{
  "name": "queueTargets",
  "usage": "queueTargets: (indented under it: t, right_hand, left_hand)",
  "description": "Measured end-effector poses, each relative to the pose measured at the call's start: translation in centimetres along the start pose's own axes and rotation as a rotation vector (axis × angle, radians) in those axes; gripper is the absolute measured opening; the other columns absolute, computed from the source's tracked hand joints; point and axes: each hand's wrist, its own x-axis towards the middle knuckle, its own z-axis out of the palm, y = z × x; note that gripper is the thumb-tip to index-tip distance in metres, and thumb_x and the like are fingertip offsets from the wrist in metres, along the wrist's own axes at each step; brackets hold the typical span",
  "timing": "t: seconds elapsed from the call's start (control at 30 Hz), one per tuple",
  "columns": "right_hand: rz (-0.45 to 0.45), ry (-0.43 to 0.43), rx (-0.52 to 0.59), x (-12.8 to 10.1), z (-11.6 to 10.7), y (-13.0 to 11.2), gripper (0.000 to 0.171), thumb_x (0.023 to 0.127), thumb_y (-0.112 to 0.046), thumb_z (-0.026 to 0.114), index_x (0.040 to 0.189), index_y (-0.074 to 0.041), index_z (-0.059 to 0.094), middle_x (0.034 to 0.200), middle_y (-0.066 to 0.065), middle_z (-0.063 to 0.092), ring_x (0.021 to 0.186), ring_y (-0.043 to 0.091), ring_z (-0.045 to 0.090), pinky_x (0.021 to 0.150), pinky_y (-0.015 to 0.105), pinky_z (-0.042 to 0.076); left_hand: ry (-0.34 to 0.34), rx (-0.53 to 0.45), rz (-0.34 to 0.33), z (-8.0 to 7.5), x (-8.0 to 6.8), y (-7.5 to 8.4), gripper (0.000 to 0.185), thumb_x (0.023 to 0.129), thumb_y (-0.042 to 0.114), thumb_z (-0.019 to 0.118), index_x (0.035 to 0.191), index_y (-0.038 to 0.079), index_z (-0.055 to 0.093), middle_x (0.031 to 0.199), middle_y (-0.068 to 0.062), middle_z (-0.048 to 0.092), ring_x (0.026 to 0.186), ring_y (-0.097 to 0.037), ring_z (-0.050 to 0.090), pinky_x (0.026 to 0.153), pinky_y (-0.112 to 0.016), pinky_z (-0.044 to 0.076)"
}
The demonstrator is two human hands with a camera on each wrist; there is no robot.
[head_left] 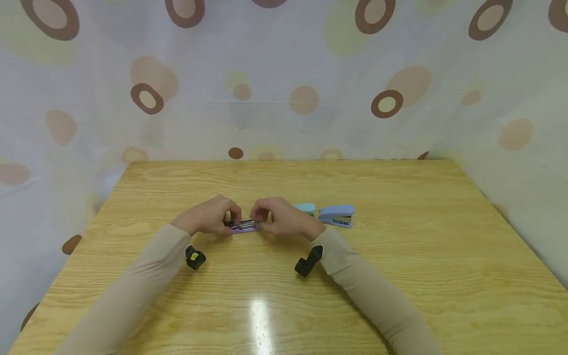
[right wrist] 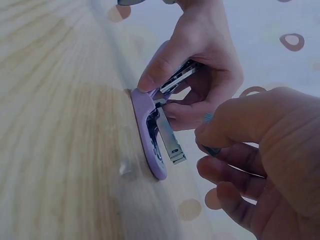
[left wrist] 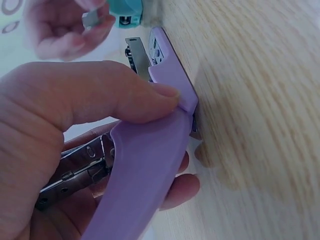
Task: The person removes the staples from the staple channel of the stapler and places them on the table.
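Note:
My left hand point(head_left: 213, 215) grips a purple stapler point(left wrist: 150, 160) near its hinge, thumb across the purple shell. The stapler is swung wide open, its base along the table and its top cover folded back toward the palm. From the hinge the metal staple channel point(right wrist: 170, 135) sticks out, tilted up off the base. Just beyond the free end of that channel, my right hand point(right wrist: 265, 150) pinches a small grey strip of staples point(left wrist: 91, 19) between thumb and fingers. The strip is apart from the channel and partly hidden by the fingertips.
Behind my right wrist stands a mint-green stapler point(head_left: 305, 208), partly covered by the hand. A blue stapler point(head_left: 336, 213) sits to its right. The wooden table point(head_left: 399, 276) meets a patterned curtain point(head_left: 284, 74) at its far edge. Each wrist carries a black camera mount point(head_left: 308, 261).

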Motion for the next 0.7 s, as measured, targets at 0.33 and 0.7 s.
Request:
queueTargets:
  t: [0.33, 0.7]
  right_hand:
    - [0.004, -0.05, -0.034, -3.0, 0.4, -0.5, 0.019, 0.083, -0.005, 0.059, 0.102, -0.006, 0.06, 0.086, -0.002, 0.06, 0.077, 0.007, 0.053, 0.071, 0.02, 0.047]
    - [0.018, -0.063, -0.055, -5.4, 1.7, -0.9, 0.024, 0.084, -0.009, 0.06, 0.107, -0.01, 0.055, 0.087, -0.008, 0.058, 0.07, 0.003, 0.051, 0.064, 0.017, 0.045]
  left_hand:
    - [0.002, 0.005, -0.003, 0.1, 0.1, -0.1, 0.016, 0.067, 0.005, 0.073, 0.075, 0.015, 0.063, 0.079, 0.003, 0.061, 0.069, -0.014, 0.053, 0.059, -0.023, 0.042]
    - [0.0, 0.002, -0.022, 0.3, 0.1, -0.2, 0.017, 0.068, 0.006, 0.073, 0.078, 0.016, 0.065, 0.083, 0.003, 0.063, 0.073, -0.013, 0.054, 0.063, -0.024, 0.043]
